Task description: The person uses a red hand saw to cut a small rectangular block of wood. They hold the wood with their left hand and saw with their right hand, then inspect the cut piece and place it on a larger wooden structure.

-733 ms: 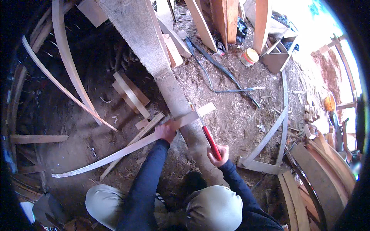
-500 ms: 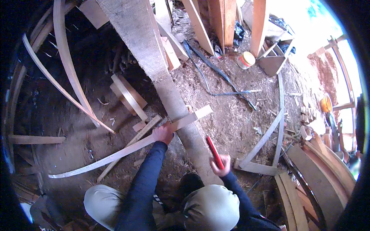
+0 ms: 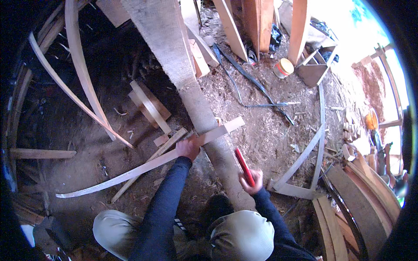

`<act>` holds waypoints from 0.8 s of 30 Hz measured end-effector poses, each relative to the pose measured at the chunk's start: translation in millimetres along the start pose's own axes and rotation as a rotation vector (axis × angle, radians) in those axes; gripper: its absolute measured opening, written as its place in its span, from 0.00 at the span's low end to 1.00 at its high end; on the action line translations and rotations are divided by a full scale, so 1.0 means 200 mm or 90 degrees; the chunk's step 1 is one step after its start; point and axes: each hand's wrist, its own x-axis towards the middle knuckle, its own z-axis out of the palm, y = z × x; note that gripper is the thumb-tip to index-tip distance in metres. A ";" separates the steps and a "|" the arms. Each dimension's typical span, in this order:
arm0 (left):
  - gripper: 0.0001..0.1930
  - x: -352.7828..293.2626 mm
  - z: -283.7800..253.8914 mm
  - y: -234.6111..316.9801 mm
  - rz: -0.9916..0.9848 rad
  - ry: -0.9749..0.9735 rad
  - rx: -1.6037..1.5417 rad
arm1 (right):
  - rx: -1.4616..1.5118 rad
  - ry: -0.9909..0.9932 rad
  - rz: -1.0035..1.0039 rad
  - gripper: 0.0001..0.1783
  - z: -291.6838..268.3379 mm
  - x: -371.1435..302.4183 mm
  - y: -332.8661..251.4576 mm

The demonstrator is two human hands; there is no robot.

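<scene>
Fingers of the left hand are clamped on a long, thin, curved pale wooden strip, pressing it where it crosses a thick grey weathered timber beam. Right hand fingers are wrapped tight around a red-handled tool, raised just right of the beam, clear of the strip. Sawdust-strewn earth floor lies beneath. Orange-lidded round tin stands well apart, upper right.
</scene>
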 end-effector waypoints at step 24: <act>0.11 0.02 0.11 -0.06 0.025 0.039 -0.009 | -0.038 -0.012 0.031 0.05 -0.08 -0.22 -0.03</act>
